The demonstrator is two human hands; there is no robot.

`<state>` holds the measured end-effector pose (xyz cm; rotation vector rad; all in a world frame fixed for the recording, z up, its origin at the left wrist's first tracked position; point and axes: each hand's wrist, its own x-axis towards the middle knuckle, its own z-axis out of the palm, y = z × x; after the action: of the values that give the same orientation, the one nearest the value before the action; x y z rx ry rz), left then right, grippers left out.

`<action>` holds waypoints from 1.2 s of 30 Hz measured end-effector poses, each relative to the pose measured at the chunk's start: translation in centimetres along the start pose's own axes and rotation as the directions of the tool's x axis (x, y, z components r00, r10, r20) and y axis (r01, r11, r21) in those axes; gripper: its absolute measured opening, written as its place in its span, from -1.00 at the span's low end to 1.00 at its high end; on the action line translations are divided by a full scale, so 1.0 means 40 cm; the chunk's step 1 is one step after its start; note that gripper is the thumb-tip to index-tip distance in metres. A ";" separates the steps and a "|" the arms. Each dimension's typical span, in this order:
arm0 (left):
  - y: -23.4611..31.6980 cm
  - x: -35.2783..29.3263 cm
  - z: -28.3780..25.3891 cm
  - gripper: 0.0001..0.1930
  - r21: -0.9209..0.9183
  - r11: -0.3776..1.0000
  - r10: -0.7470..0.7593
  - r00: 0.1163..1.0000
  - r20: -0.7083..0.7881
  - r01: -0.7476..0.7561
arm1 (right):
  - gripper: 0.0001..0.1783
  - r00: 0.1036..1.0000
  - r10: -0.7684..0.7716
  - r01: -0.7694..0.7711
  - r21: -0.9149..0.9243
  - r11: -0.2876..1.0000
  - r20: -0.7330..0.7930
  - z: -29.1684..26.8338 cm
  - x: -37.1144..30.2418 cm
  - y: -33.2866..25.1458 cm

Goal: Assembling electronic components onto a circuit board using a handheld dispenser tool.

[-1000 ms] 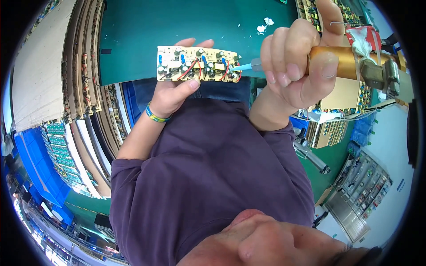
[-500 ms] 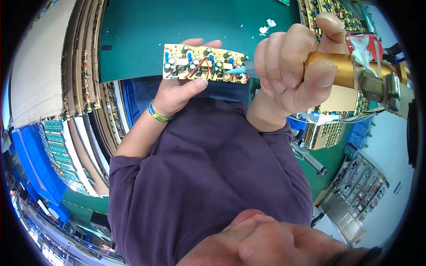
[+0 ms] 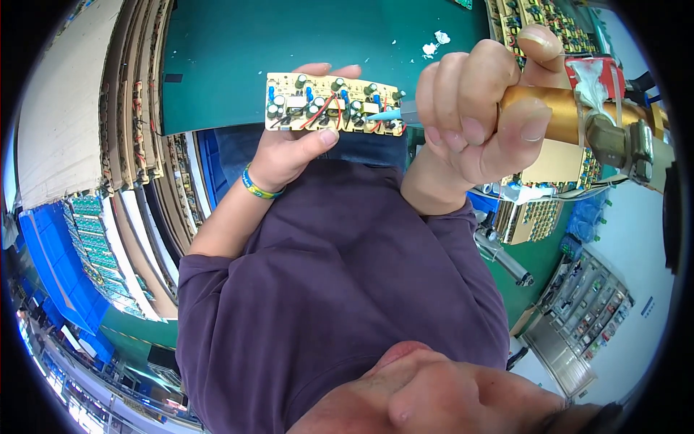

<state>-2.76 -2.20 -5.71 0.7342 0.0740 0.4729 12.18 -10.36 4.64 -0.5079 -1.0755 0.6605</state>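
Note:
My left hand [image 3: 293,152] holds a yellowish circuit board [image 3: 283,81] from its left end, thumb along the near edge and fingertips showing past the far edge. Green capacitors, blue parts, and red and black wires crowd the board. My right hand [image 3: 477,108] is closed around a glue dispenser with a gold barrel [image 3: 542,114]. Its blue tapered nozzle [image 3: 387,115] points left, with the tip over the board's right half among the components. Whether the tip touches a part I cannot tell. A metal fitting [image 3: 618,141] sits at the barrel's right end.
Cardboard layers [image 3: 69,94] with boards between them stand stacked on the left. More boards [image 3: 557,25] lie at the far right. White scraps [image 3: 431,47] rest on the green tabletop [image 3: 325,36]. Green boards [image 3: 90,239] fill a blue bin [image 3: 54,253] at lower left.
Almost nothing differs. The nozzle tip has shifted very slightly left over the board, and my right hand has moved by a tiny amount.

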 end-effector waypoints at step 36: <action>-0.016 -0.002 -0.010 -0.30 0.042 0.999 -0.019 0.998 0.064 0.017 | -0.32 1.000 -0.013 0.013 -0.013 1.000 -0.005 0.020 0.016 -0.002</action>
<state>-2.65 -2.39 -6.44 0.7881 0.0303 0.4312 11.66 -9.91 5.41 -0.5137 -1.0779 0.6409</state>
